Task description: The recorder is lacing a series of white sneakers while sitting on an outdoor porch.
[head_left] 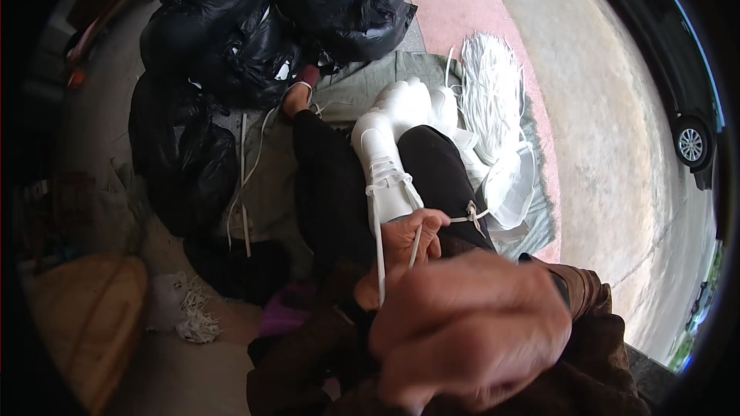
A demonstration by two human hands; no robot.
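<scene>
A white lace-up shoe (377, 142) lies along my lap, toe pointing away, its lace threaded through the upper eyelets. At its collar my left hand (401, 250) is closed with curled fingers, gripping the shoe's near end. Two loose lengths of white shoelace (378, 250) run from the eyelets toward me, past my left fingers. Close to the camera and blurred, my right hand (474, 327) is closed in a fist where those lengths run in behind it. Its fingertips are mostly hidden. A cord (472, 217) is knotted around my right knee.
More white shoes (408, 104) and a bundle of white laces (493, 85) lie beyond my right leg on a grey-green cloth (347, 88). Black plastic bags (208, 27) stand at far left. A wooden stool (89, 323) is at near left; a dark car (663, 46) stands at right.
</scene>
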